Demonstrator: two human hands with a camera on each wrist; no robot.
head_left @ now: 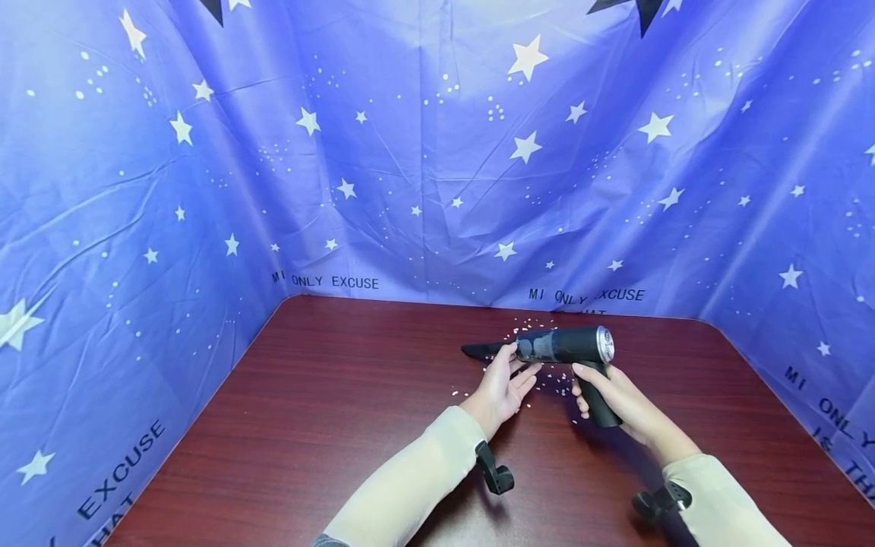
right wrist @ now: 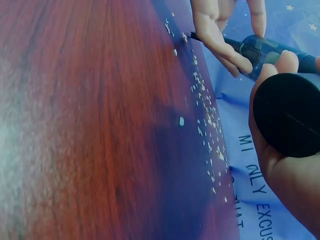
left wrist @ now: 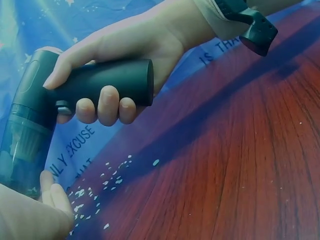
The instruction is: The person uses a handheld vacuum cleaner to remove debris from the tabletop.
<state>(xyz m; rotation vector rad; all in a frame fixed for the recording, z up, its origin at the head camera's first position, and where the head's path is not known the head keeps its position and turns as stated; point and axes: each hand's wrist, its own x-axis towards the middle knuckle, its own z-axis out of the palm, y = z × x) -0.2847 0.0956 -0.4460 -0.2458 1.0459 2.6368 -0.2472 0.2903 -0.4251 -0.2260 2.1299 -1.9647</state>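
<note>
A black handheld vacuum cleaner (head_left: 577, 345) is held above the table, its narrow nozzle (head_left: 477, 349) pointing left. My right hand (head_left: 632, 403) grips the handle (left wrist: 112, 80), with the thumb high up near the body. At the front end, my left hand (head_left: 499, 387) touches the vacuum near where the nozzle meets the see-through dust cup (head_left: 536, 346). Its fingers look fairly straight under the cup. Small white bits (right wrist: 210, 120) lie scattered on the tabletop below and behind the vacuum. The contents of the cup are hard to make out.
The dark red wooden table (head_left: 328, 395) has rounded far corners. Blue star-printed cloth (head_left: 424, 152) hangs behind it and along both sides. Each wrist wears a black camera mount (head_left: 495, 471).
</note>
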